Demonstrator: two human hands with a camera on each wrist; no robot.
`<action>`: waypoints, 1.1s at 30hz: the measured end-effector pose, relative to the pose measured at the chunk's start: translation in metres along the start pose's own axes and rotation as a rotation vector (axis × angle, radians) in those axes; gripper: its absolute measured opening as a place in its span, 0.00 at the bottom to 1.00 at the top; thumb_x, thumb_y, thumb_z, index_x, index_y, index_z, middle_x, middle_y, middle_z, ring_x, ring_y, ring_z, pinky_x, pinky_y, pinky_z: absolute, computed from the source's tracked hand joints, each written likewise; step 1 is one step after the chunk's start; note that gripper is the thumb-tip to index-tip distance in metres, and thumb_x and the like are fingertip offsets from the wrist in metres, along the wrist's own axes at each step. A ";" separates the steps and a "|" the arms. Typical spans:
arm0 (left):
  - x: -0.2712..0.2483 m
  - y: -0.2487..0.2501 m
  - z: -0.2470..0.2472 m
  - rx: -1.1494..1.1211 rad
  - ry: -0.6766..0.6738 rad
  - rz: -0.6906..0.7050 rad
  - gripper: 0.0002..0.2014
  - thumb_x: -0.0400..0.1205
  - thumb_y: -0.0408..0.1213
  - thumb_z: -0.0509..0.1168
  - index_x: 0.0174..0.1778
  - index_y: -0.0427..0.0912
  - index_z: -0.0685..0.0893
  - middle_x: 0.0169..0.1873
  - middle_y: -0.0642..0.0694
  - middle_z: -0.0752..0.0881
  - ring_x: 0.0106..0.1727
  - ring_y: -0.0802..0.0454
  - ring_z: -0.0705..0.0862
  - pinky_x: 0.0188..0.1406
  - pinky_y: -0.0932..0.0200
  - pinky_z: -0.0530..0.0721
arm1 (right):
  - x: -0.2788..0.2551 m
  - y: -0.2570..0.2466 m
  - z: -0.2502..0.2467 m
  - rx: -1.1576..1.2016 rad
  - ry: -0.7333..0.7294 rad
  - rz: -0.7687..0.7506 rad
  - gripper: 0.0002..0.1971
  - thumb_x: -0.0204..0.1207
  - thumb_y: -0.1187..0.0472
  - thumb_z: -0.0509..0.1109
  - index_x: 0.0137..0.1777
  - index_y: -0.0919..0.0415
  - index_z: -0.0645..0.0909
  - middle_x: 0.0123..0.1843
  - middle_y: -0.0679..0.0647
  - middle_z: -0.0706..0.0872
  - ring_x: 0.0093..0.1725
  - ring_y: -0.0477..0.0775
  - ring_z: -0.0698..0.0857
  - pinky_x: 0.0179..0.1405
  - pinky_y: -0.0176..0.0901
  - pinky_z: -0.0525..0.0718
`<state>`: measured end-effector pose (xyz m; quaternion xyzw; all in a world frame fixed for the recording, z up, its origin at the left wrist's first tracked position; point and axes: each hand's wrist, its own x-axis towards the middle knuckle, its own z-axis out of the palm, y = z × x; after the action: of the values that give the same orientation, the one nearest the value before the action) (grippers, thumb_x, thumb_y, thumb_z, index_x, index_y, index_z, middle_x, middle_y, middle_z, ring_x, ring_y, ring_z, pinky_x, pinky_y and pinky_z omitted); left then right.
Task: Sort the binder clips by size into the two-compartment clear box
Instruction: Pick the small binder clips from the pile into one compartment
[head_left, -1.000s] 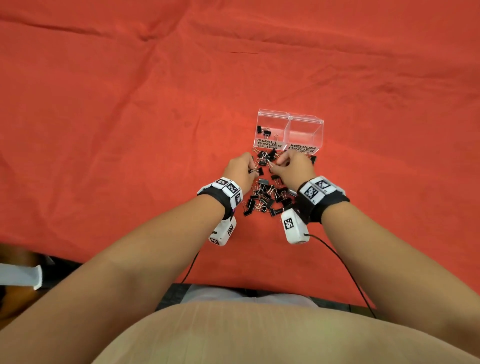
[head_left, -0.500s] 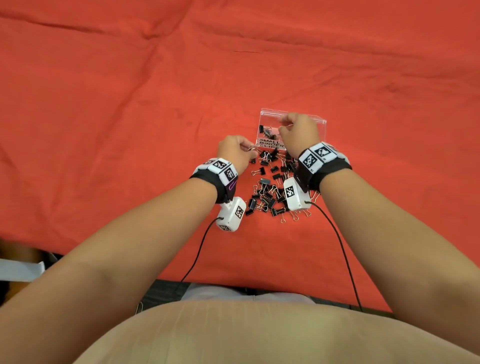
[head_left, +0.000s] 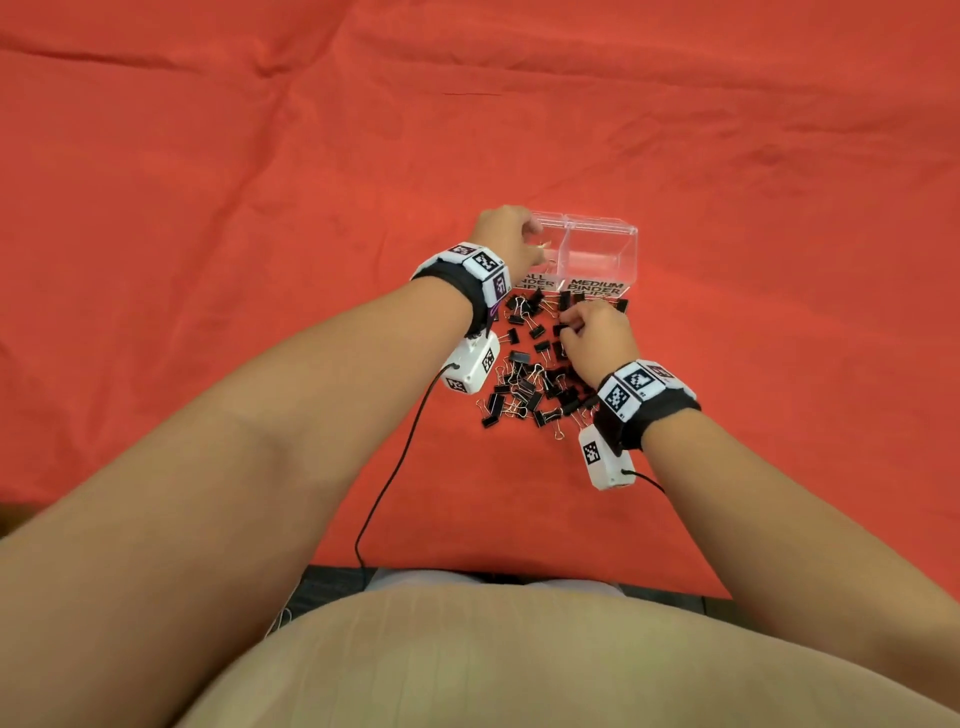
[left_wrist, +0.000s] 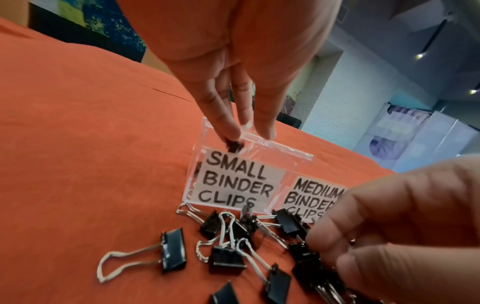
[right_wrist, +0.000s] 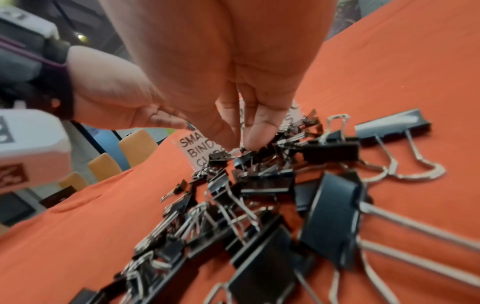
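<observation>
A clear two-compartment box stands on the red cloth, with labels for small clips on the left and medium clips on the right. My left hand hovers over the small compartment, and its fingertips pinch a small black binder clip just above the rim. In front of the box lies a pile of black binder clips of two sizes. My right hand reaches down into the far part of the pile, thumb and finger pinching a clip there. The medium compartment looks empty.
Red cloth covers the whole table, wrinkled at the back. The table's near edge runs just in front of my body. A black cable trails from my left wrist camera across the cloth.
My left hand has moved from the pile up to the small compartment with a clip. My right hand has come back from the box down to the pile.
</observation>
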<state>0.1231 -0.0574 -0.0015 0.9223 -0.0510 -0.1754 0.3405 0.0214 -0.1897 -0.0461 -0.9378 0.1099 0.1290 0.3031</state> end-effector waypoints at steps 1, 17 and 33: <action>-0.004 -0.001 -0.001 -0.018 0.012 0.015 0.16 0.76 0.38 0.73 0.59 0.42 0.84 0.57 0.47 0.87 0.55 0.53 0.85 0.57 0.64 0.82 | 0.001 0.001 -0.001 0.011 0.013 -0.001 0.11 0.76 0.67 0.64 0.54 0.64 0.84 0.56 0.60 0.85 0.53 0.59 0.85 0.60 0.49 0.83; -0.065 -0.053 0.051 0.169 -0.060 -0.148 0.11 0.79 0.42 0.69 0.56 0.44 0.83 0.59 0.44 0.82 0.63 0.44 0.81 0.56 0.48 0.83 | 0.010 -0.016 0.021 0.052 -0.050 -0.020 0.11 0.69 0.73 0.68 0.49 0.59 0.80 0.44 0.53 0.79 0.41 0.52 0.78 0.47 0.46 0.83; -0.063 -0.063 0.045 -0.127 0.044 -0.117 0.08 0.77 0.32 0.70 0.42 0.45 0.77 0.31 0.53 0.78 0.33 0.52 0.78 0.37 0.57 0.81 | 0.003 0.002 -0.014 0.466 -0.168 0.142 0.06 0.70 0.60 0.74 0.40 0.55 0.78 0.36 0.50 0.81 0.33 0.49 0.78 0.32 0.39 0.77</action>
<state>0.0468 -0.0231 -0.0559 0.9040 0.0218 -0.1776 0.3884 0.0259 -0.2002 -0.0375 -0.8186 0.1769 0.1985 0.5091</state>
